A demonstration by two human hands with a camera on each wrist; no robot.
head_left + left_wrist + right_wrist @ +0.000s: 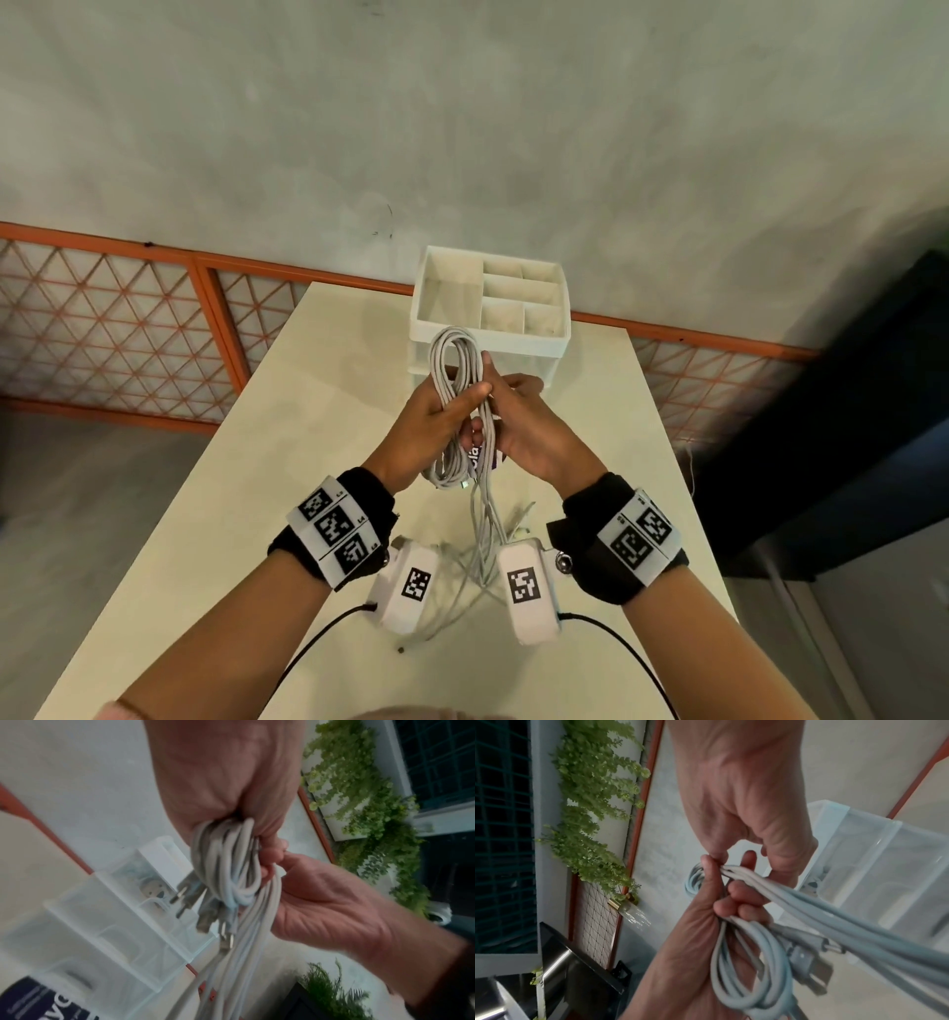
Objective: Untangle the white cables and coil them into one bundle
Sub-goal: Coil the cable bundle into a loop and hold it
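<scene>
Above the cream tabletop (215, 514), your left hand (426, 426) has its fingers (734, 902) curled round the middle of the coiled white cables (454, 360), thumb laid across the strands, while your right hand (529, 426) pinches the loose run between thumb and forefinger, right beside the coil. The bundle is held in the air in front of the white organiser box (490, 300); the uncoiled tails (485, 529) hang down between your wrists to a slack heap on the tabletop.

To lay the next loop well, let the loose strands slide through the right pinch together, so that they come up flat and side by side. Match each new turn to those already held, and do not ease the left grip until the thumb has trapped it. Watch the plugs (203, 908) dangling at the coil's lower end: they look likely to snag.
</scene>
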